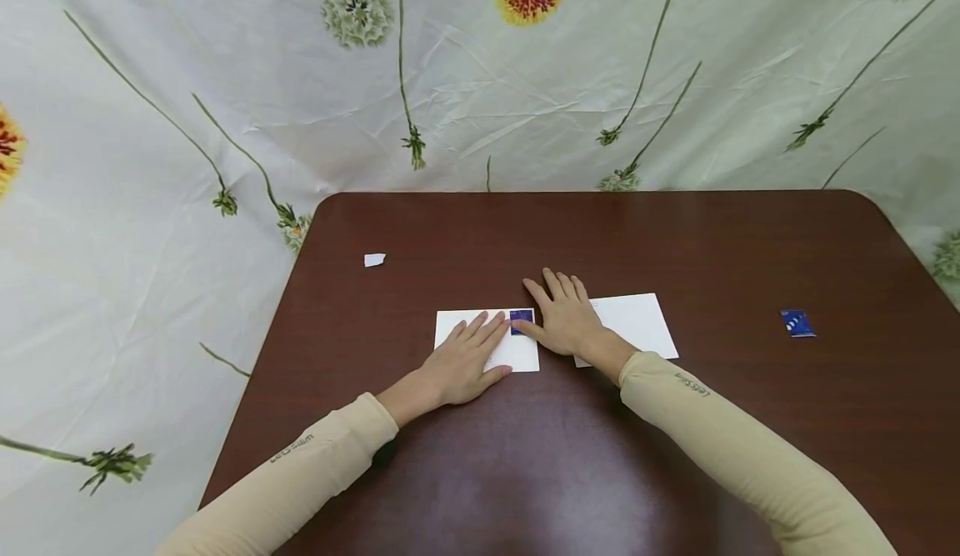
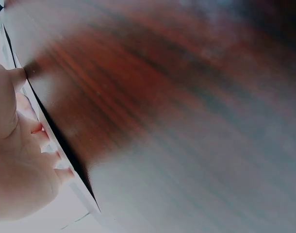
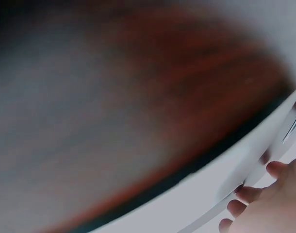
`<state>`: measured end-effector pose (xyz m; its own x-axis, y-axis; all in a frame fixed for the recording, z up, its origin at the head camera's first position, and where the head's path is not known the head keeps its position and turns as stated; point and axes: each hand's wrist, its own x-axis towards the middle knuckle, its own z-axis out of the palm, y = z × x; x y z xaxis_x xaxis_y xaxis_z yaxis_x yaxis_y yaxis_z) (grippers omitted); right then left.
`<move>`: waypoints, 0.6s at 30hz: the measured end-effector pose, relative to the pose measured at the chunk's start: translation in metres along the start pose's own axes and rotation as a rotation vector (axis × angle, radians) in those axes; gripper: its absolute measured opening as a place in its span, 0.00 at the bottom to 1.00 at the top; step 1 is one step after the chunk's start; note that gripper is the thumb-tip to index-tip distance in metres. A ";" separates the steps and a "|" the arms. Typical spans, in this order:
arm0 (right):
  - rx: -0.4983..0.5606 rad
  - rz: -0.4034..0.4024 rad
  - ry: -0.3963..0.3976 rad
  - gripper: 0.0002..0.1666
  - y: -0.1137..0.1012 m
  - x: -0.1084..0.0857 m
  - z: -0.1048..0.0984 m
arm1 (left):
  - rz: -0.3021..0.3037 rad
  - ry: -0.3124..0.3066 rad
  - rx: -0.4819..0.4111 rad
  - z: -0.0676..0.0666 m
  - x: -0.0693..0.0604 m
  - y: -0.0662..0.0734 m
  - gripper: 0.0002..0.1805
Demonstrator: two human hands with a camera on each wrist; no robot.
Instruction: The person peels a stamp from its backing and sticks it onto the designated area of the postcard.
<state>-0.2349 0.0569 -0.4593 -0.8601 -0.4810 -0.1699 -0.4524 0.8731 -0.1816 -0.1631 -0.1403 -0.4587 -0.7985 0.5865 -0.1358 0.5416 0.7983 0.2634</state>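
Note:
A white envelope (image 1: pixel 459 321) lies flat on the table, with a dark blue stamp (image 1: pixel 522 316) at its upper right corner. My left hand (image 1: pixel 468 364) rests on this envelope, its fingers straight and their tips close to the stamp. On the stamp's lower part lies the thumb of my right hand (image 1: pixel 566 318), whose other fingers are spread over the table just right of the envelope. A second white envelope (image 1: pixel 633 323) lies partly beneath my right hand and wrist. Both hands also show at the edges of the wrist views, the left hand (image 2: pixel 22 155) and the right hand (image 3: pixel 274 199).
Toward the table's right side lies a blue stamp-like piece (image 1: pixel 797 323). A small white scrap of paper (image 1: pixel 374 260) is at the back left. Behind the dark brown table (image 1: pixel 712 239) hangs a flowered white cloth (image 1: pixel 487 64).

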 end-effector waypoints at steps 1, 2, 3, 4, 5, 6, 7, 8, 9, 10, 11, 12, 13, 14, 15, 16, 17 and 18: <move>0.001 -0.010 -0.008 0.46 0.001 0.000 0.000 | 0.007 0.011 -0.010 0.000 0.000 0.000 0.36; 0.004 -0.021 -0.011 0.46 0.003 -0.001 0.000 | 0.010 0.014 -0.014 0.000 -0.001 0.000 0.36; 0.001 -0.028 -0.018 0.47 0.004 -0.001 0.000 | 0.013 0.019 -0.017 0.000 -0.001 0.000 0.36; 0.003 -0.034 -0.024 0.47 0.005 -0.001 0.000 | 0.012 0.019 -0.014 0.000 0.000 0.000 0.36; 0.006 -0.043 -0.026 0.47 0.006 -0.002 0.000 | 0.008 0.017 -0.004 0.000 0.000 -0.001 0.36; 0.006 -0.049 -0.030 0.47 0.007 -0.002 0.000 | 0.004 0.014 0.002 0.001 0.001 -0.001 0.36; 0.008 -0.053 -0.036 0.47 0.008 -0.002 0.000 | -0.004 0.005 0.004 0.002 0.002 -0.001 0.36; 0.011 -0.058 -0.039 0.47 0.009 -0.002 0.000 | -0.011 -0.003 0.015 0.002 0.002 -0.001 0.36; 0.014 -0.062 -0.044 0.46 0.010 -0.003 0.000 | -0.016 -0.008 0.025 0.002 0.003 -0.001 0.36; 0.021 -0.067 -0.044 0.45 0.011 -0.003 0.000 | -0.021 -0.015 0.035 0.003 0.003 -0.001 0.37; 0.026 -0.071 -0.041 0.44 0.011 -0.003 0.000 | -0.026 -0.022 0.044 0.003 0.003 -0.001 0.37; 0.031 -0.070 -0.041 0.43 0.012 -0.003 -0.001 | -0.028 -0.025 0.049 0.003 0.003 -0.001 0.37; 0.037 -0.071 -0.033 0.43 0.012 -0.003 -0.001 | -0.030 -0.027 0.054 0.002 0.003 -0.001 0.37; 0.042 -0.068 -0.024 0.42 0.012 -0.003 -0.001 | -0.030 -0.029 0.058 0.002 0.003 -0.001 0.37; 0.043 -0.066 -0.014 0.41 0.013 -0.003 -0.001 | -0.030 -0.028 0.061 0.002 0.003 -0.001 0.36; 0.042 -0.065 -0.003 0.40 0.013 -0.002 -0.001 | -0.030 -0.028 0.061 0.001 0.003 -0.001 0.36; 0.042 -0.064 0.009 0.39 0.013 -0.002 0.000 | -0.029 -0.026 0.057 0.001 0.003 -0.001 0.36; 0.039 -0.065 0.024 0.38 0.013 -0.001 0.000 | -0.026 -0.022 0.050 0.001 0.003 -0.001 0.35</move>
<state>-0.2402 0.0690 -0.4612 -0.8348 -0.5343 -0.1329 -0.4986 0.8360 -0.2292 -0.1656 -0.1392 -0.4600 -0.8068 0.5680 -0.1629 0.5336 0.8188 0.2118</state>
